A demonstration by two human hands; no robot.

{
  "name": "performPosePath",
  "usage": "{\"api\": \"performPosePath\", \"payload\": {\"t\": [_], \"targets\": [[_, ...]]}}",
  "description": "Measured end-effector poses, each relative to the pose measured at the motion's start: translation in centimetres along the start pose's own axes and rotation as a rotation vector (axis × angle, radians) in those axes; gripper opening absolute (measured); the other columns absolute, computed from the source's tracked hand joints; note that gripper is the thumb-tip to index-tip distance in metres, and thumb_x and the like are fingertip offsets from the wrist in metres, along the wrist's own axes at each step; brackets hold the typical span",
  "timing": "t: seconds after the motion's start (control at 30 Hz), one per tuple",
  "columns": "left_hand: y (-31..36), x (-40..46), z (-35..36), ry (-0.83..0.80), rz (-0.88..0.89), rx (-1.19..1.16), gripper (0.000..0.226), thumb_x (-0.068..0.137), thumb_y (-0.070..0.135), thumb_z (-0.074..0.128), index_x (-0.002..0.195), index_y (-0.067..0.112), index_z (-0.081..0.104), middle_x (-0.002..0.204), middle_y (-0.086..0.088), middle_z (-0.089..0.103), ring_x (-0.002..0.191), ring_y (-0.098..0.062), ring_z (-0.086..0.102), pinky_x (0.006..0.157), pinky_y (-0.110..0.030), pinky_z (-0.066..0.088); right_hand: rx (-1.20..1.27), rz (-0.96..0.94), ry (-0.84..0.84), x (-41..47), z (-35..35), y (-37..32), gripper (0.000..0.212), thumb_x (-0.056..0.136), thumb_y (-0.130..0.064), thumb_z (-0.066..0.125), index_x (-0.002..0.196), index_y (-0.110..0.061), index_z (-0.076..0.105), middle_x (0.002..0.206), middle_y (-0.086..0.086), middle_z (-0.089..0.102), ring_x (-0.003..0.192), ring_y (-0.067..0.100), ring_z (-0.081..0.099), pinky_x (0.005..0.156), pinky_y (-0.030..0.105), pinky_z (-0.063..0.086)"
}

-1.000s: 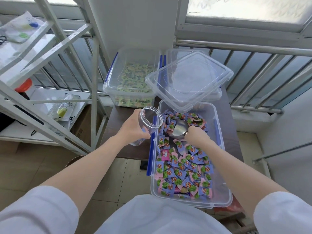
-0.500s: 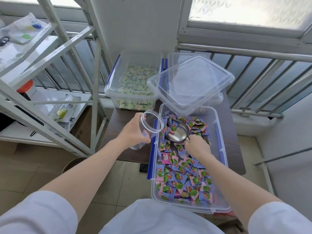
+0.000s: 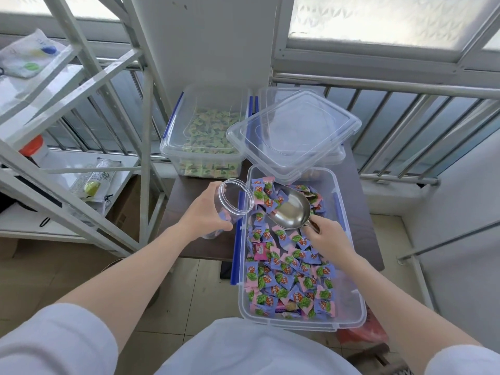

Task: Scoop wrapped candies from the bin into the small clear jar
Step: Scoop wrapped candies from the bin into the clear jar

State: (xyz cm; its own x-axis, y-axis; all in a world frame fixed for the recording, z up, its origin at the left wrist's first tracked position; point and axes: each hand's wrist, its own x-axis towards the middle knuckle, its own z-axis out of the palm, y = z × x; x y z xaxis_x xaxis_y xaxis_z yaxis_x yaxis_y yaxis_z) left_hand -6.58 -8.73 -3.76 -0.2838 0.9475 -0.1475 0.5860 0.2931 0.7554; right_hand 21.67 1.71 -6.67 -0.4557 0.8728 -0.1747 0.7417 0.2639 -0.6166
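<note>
A clear plastic bin [image 3: 351, 301] on a small dark table holds many purple, pink and green wrapped candies [image 3: 286, 277]. My left hand [image 3: 205, 215] grips a small clear jar [image 3: 234, 200], tilted with its open mouth toward the bin's left edge; a few candies lie inside it. My right hand [image 3: 328, 238] holds the handle of a metal scoop [image 3: 290, 211], whose bowl looks empty and rests among the candies at the bin's far end, just right of the jar mouth.
A second clear bin [image 3: 203, 155] with green candies stands behind. A loose clear lid [image 3: 295, 133] leans over the far bin edge. A white metal shelf frame [image 3: 89, 147] is at left, a railing [image 3: 405, 87] behind, tiled floor below.
The scoop bowl has shifted slightly toward the far end of the bin and sits a little higher among the candies. The jar stays held at the bin's left edge.
</note>
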Motion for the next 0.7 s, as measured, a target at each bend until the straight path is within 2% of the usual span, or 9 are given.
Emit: {"api": "performPosePath", "payload": {"t": [0.07, 0.23, 0.33, 0.4, 0.57, 0.63, 0.7], "targets": [[0.0, -0.1, 0.0, -0.001, 0.007, 0.004, 0.092, 0.059, 0.010, 0.083, 0.137, 0.024, 0.036, 0.123, 0.014, 0.048, 0.106, -0.011, 0.050, 0.083, -0.023, 0.035, -0.007, -0.020, 0.009, -0.4, -0.9, 0.1, 0.022, 0.093, -0.021, 0.054, 0.077, -0.007, 0.057, 0.056, 0.001, 0.052, 0.050, 0.016, 0.040, 0.052, 0.029, 0.029], [0.1, -0.4, -0.1, -0.021, 0.017, 0.008, 0.093, 0.058, 0.012, 0.084, 0.137, 0.023, 0.036, 0.125, 0.011, 0.049, 0.109, -0.012, 0.050, 0.085, -0.025, 0.037, -0.031, -0.086, 0.069, -1.1, -4.4, -0.1, 0.024, 0.089, -0.015, 0.059, 0.070, -0.003, 0.052, 0.053, 0.001, 0.043, 0.054, 0.019, 0.034, 0.052, 0.031, 0.027], [0.6, -0.5, -0.1, -0.023, 0.043, 0.006, 0.091, 0.059, 0.011, 0.083, 0.136, 0.022, 0.036, 0.125, 0.011, 0.050, 0.108, -0.013, 0.051, 0.084, -0.026, 0.037, -0.076, -0.138, 0.039, -0.6, -6.9, -1.6, 0.033, 0.087, -0.013, 0.059, 0.058, -0.014, 0.042, 0.051, -0.001, 0.040, 0.055, 0.018, 0.033, 0.053, 0.031, 0.027], [1.2, -0.4, -0.3, -0.025, 0.067, 0.002, 0.091, 0.060, 0.009, 0.083, 0.136, 0.022, 0.036, 0.124, 0.012, 0.049, 0.105, -0.012, 0.051, 0.080, -0.023, 0.037, -0.173, -0.172, -0.014, -0.1, -8.3, -3.4, 0.039, 0.086, -0.014, 0.058, 0.055, -0.021, 0.036, 0.050, -0.003, 0.039, 0.053, 0.018, 0.034, 0.053, 0.031, 0.029], [2.2, 0.1, -0.5, -0.048, 0.098, 0.002, 0.088, 0.057, 0.008, 0.082, 0.132, 0.026, 0.038, 0.115, 0.008, 0.056, 0.083, -0.005, 0.056, 0.064, -0.013, 0.040, -0.509, -0.264, -0.122, 0.7, -10.1, -9.0, 0.030, 0.084, -0.017, 0.054, 0.057, -0.014, 0.040, 0.055, -0.001, 0.043, 0.054, 0.022, 0.039, 0.048, 0.027, 0.029], [2.3, 0.1, -0.6, -0.046, 0.120, 0.018, 0.089, 0.056, 0.007, 0.083, 0.131, 0.025, 0.039, 0.116, 0.008, 0.055, 0.093, -0.007, 0.055, 0.070, -0.012, 0.040, -0.661, -0.300, -0.117, 1.1, -10.2, -11.5, 0.023, 0.081, -0.016, 0.052, 0.061, -0.011, 0.043, 0.060, 0.002, 0.047, 0.059, 0.026, 0.045, 0.046, 0.023, 0.029], [2.2, 0.0, -0.6, -0.040, 0.117, 0.024, 0.087, 0.056, 0.007, 0.083, 0.129, 0.026, 0.040, 0.115, 0.009, 0.055, 0.098, -0.010, 0.055, 0.073, -0.018, 0.041, -0.758, -0.302, -0.120, 1.3, -10.3, -13.7, 0.023, 0.076, -0.015, 0.051, 0.056, -0.013, 0.040, 0.059, 0.003, 0.046, 0.057, 0.028, 0.048, 0.047, 0.021, 0.032]]}}
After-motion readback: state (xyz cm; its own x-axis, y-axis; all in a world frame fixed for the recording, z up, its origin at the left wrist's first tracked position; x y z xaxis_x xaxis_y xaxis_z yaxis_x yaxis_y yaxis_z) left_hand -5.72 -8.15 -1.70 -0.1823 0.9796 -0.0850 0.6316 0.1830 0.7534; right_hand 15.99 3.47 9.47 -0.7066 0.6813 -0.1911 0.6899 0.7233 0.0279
